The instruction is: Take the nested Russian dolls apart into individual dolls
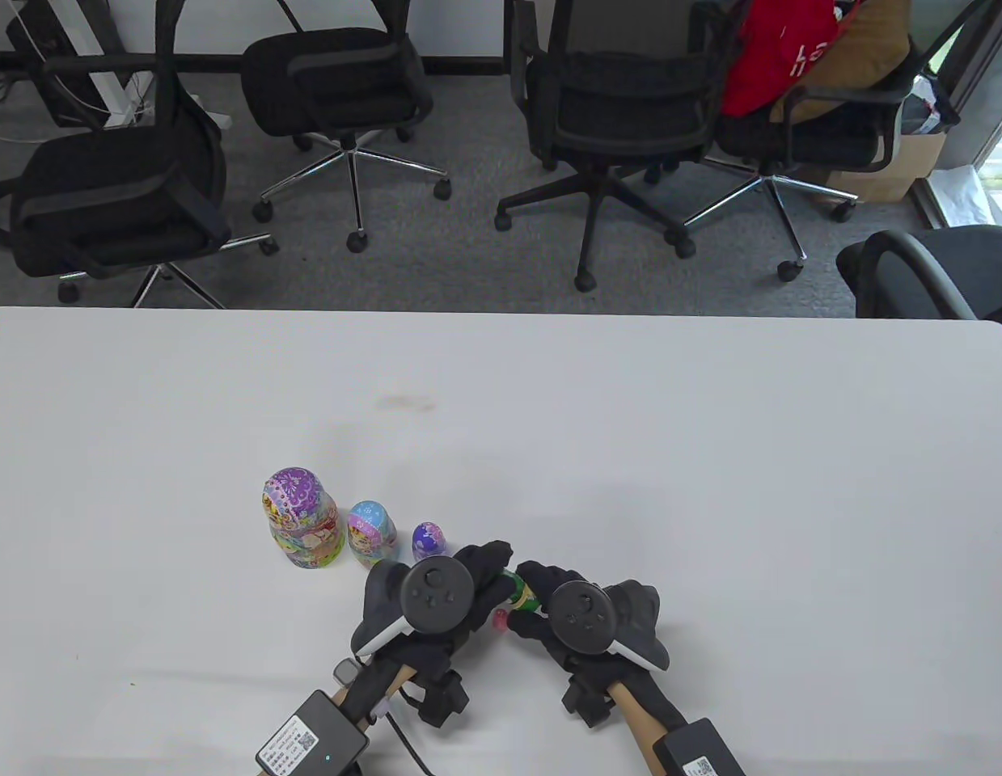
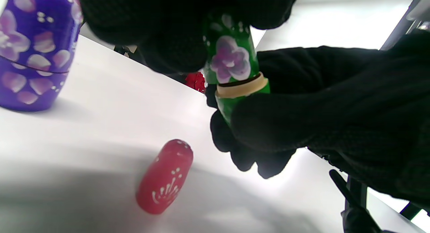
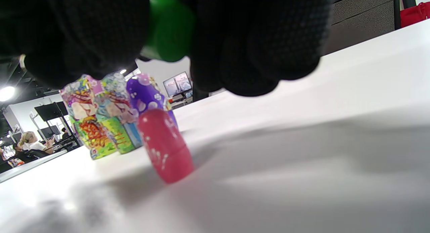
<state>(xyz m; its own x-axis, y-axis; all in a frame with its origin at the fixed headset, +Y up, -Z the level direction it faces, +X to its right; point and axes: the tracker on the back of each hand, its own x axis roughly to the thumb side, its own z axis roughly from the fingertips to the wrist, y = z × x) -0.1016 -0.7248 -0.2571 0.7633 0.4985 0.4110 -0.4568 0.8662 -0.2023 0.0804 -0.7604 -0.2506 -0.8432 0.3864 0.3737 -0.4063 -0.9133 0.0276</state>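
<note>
Both hands hold a small green doll just above the table. My left hand grips one half and my right hand grips the other. In the left wrist view the green doll shows a pale wooden lip at its seam, so the halves are slightly apart. A tiny red doll rests on the table under the hands; it also shows in the left wrist view and the right wrist view. I cannot tell whether it stands or lies.
Three closed dolls stand in a row left of the hands: a large one, a medium one and a small purple one. The white table stretches away to the right and back. Office chairs stand beyond its far edge.
</note>
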